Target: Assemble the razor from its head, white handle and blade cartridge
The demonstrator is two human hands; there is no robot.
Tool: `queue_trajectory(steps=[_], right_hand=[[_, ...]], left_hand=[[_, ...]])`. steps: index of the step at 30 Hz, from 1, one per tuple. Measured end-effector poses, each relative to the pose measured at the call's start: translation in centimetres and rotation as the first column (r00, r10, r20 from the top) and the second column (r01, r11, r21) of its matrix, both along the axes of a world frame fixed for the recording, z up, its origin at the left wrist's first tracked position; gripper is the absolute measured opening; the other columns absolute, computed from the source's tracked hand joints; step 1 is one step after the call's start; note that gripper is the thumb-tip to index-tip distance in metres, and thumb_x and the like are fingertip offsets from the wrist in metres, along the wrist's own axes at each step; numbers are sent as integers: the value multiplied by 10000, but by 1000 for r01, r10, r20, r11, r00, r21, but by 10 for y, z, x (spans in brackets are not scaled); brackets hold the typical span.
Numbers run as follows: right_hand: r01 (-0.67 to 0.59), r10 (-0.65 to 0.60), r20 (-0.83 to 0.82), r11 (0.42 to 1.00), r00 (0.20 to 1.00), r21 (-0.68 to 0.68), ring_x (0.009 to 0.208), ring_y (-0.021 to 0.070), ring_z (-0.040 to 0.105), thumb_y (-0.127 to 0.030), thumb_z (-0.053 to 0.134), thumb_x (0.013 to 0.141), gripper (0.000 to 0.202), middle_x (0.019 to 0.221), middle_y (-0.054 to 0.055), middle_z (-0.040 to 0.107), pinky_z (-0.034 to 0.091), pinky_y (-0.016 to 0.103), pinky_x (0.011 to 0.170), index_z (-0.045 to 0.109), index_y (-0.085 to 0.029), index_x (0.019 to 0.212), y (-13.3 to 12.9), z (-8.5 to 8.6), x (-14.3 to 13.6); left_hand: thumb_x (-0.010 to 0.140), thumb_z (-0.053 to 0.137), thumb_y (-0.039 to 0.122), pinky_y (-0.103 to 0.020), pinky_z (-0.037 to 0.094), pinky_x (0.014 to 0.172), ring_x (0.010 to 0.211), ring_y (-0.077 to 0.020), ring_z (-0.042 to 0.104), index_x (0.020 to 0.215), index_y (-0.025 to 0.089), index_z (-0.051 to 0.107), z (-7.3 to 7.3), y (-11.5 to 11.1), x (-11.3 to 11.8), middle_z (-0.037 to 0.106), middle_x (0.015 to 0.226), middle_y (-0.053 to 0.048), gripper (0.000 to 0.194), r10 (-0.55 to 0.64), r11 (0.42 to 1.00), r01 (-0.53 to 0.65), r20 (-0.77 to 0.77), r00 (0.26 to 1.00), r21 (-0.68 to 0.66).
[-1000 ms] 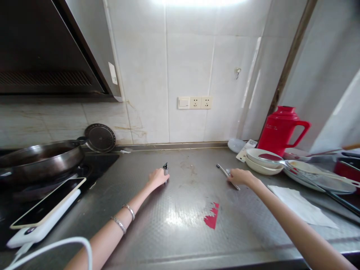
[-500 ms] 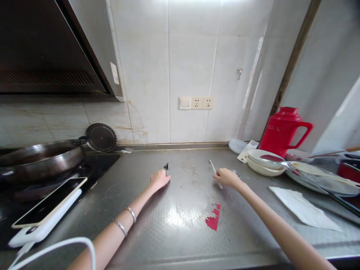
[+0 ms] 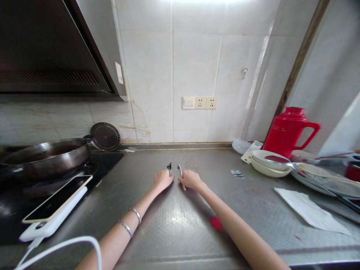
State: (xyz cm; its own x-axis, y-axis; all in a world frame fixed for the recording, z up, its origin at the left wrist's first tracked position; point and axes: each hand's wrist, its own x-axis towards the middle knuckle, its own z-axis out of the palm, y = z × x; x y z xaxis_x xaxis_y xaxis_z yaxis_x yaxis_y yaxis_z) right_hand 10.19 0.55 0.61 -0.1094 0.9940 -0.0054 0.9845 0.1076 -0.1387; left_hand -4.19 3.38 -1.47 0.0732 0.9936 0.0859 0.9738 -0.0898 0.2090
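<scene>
My left hand (image 3: 163, 180) is closed around a small silver stick with a black angled head (image 3: 169, 165), held upright just over the steel counter (image 3: 157, 236). Close beside it, my right hand (image 3: 191, 179) pinches a thin white stick with a slightly bent, greyish top (image 3: 180, 170). Its lower end shows below the fingers. A narrow gap separates the two held items, and their exact kinds are too small to make out. Partly behind my right forearm, a red patch (image 3: 216, 223) shows on the counter; I cannot tell whether it is a reflection.
On the left, a steel pan (image 3: 47, 153) sits on the black hob, with a phone (image 3: 59, 198) and a white cable (image 3: 70, 240) nearer. At right are a teal packet (image 3: 237, 174), stacked bowls (image 3: 270, 170), a red flask (image 3: 289, 131) and white paper (image 3: 309, 212).
My right hand has moved left with the white stick, close to my left hand. The small teal packet is now uncovered. The view has shifted slightly.
</scene>
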Motion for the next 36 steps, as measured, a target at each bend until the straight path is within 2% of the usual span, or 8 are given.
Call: queue_trajectory(steps=[13, 18, 21, 23, 26, 31, 33, 36], right_hand=[[-34, 34, -1, 999, 999, 12, 906, 288, 624, -390, 361, 837, 428, 972, 189, 660, 470, 340, 705, 659, -116, 975, 3, -4, -5], [-11, 12, -25, 999, 1000, 46, 902, 263, 617, -442, 322, 858, 462, 977, 174, 659, 449, 331, 714, 667, -147, 943, -1, 2, 13], [6, 6, -106, 995, 994, 104, 866, 222, 615, -357, 403, 832, 331, 921, 114, 673, 440, 290, 711, 662, -171, 922, 0, 10, 51], [-54, 87, -177, 982, 980, 182, 877, 187, 601, -273, 475, 779, 263, 958, 80, 662, 431, 265, 758, 649, -178, 951, 2, 16, 88], [-134, 183, -212, 965, 960, 227, 937, 178, 572, -166, 550, 678, 370, 1077, 81, 620, 414, 266, 847, 623, -150, 1040, 4, 23, 154], [-40, 47, -177, 998, 983, 44, 1110, 203, 504, -64, 524, 604, 603, 1239, 93, 539, 355, 283, 952, 538, -155, 1200, 0, 24, 252], [-15, 5, -190, 998, 982, -53, 1152, 201, 476, -35, 500, 586, 699, 1287, 97, 500, 344, 277, 963, 466, -158, 1273, -4, 21, 276], [8, -39, -196, 988, 980, -155, 1125, 210, 502, -15, 487, 562, 786, 1283, 110, 503, 379, 268, 921, 390, -154, 1329, -10, 16, 294]], left_hand=[[778, 431, 403, -343, 446, 718, 920, -277, 618, 824, 174, 643, 0, -1, 0, 667, 939, -158, 316, -1, 1000, 1, 16, 1000, 10], [794, 398, 460, -337, 439, 703, 894, -272, 624, 799, 175, 646, 0, -2, -2, 672, 912, -149, 377, -4, 1000, 4, 29, 1000, 16], [804, 377, 473, -316, 429, 667, 850, -261, 629, 763, 179, 644, 3, 0, -6, 679, 883, -129, 399, -8, 1000, 6, 75, 997, 28], [799, 385, 465, -296, 415, 638, 821, -247, 625, 736, 181, 640, 8, 3, -10, 681, 862, -116, 387, -7, 999, 2, 120, 993, 39], [788, 415, 420, -259, 384, 600, 757, -207, 612, 710, 174, 630, 17, 9, -14, 679, 803, -99, 336, -9, 997, -6, 190, 982, 75], [775, 418, 388, -235, 345, 559, 650, -162, 574, 652, 171, 602, 29, 16, -18, 653, 696, -56, 310, -74, 991, 38, 285, 956, 131], [767, 424, 390, -231, 344, 563, 639, -155, 565, 634, 171, 594, 32, 17, -17, 643, 673, -44, 308, -98, 987, 54, 307, 947, 150], [758, 432, 392, -226, 343, 566, 632, -150, 560, 619, 170, 588, 34, 18, -15, 632, 653, -33, 305, -131, 983, 78, 336, 933, 165]])
